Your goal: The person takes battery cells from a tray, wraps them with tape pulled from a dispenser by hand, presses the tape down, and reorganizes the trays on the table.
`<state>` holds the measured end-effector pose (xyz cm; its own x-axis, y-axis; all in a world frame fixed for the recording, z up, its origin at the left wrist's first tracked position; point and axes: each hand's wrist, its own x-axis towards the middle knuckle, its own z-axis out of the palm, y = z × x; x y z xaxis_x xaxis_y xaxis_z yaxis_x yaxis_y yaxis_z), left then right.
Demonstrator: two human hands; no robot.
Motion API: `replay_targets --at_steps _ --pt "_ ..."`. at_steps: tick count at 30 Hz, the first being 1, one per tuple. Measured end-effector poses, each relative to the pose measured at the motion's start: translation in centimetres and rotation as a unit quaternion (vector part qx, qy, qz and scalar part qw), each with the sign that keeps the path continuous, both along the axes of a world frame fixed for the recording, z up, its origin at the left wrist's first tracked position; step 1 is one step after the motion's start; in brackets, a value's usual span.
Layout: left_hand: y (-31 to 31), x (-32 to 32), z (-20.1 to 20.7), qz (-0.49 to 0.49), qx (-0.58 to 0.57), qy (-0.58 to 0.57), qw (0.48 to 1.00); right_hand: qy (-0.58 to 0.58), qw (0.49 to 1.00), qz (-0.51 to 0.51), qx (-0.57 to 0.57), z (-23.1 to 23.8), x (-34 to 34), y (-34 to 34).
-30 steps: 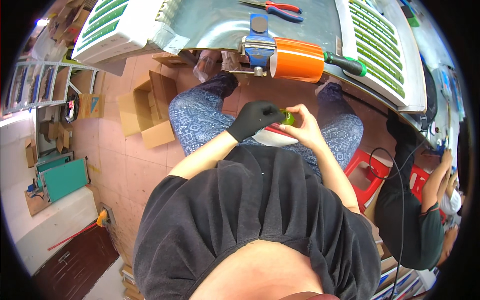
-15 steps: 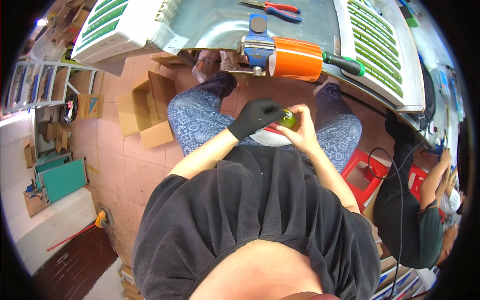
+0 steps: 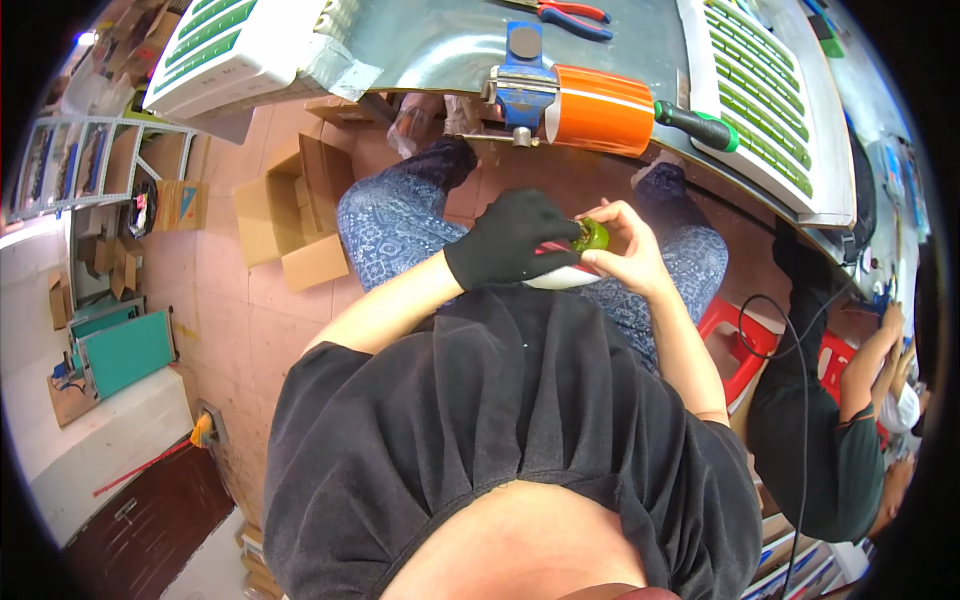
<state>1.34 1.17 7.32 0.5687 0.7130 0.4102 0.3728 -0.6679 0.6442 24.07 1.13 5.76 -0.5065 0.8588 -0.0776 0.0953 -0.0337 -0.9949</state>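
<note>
The left hand (image 3: 512, 238), in a black glove, and the bare right hand (image 3: 625, 255) meet over the lap, both closed around a small green part (image 3: 592, 236). The left grip is pressed over the near-left side of the part; the right grip pinches its right side between thumb and fingertips. A white piece with a red edge (image 3: 560, 278) lies just under the two hands, touching them.

To do this well, I judge that the bare fingers should steady the green part while the gloved hand works it, keeping both hands low over the lap so nothing drops to the floor.

Far from the hands, the bench (image 3: 430, 45) carries a blue clamp (image 3: 522, 80) at its near edge, an orange roll (image 3: 600, 110) just to the right of it, a green-handled tool (image 3: 700, 125) and red-handled pliers (image 3: 570, 14). Cardboard boxes (image 3: 290, 215) stand on the floor to the left.

The glove hides most of the green part, so its shape is unclear. What the white piece is cannot be told. A second person (image 3: 830, 420) at the right is cut off by the rim.
</note>
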Motion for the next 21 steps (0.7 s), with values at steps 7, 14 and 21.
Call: replay_targets --at_steps 7,14,21 --pt "-0.1 0.6 -1.2 -0.081 0.078 0.084 0.990 0.039 0.996 0.026 -0.077 -0.2 -0.3 -0.8" --pt "-0.2 0.6 -1.0 -0.090 0.043 0.089 0.991 0.147 0.975 0.026 -0.163 -2.1 0.1 -0.6" --pt "-0.9 -2.9 2.3 0.039 -0.060 -0.091 0.993 0.184 0.964 0.112 -0.154 -1.6 -0.3 0.6"
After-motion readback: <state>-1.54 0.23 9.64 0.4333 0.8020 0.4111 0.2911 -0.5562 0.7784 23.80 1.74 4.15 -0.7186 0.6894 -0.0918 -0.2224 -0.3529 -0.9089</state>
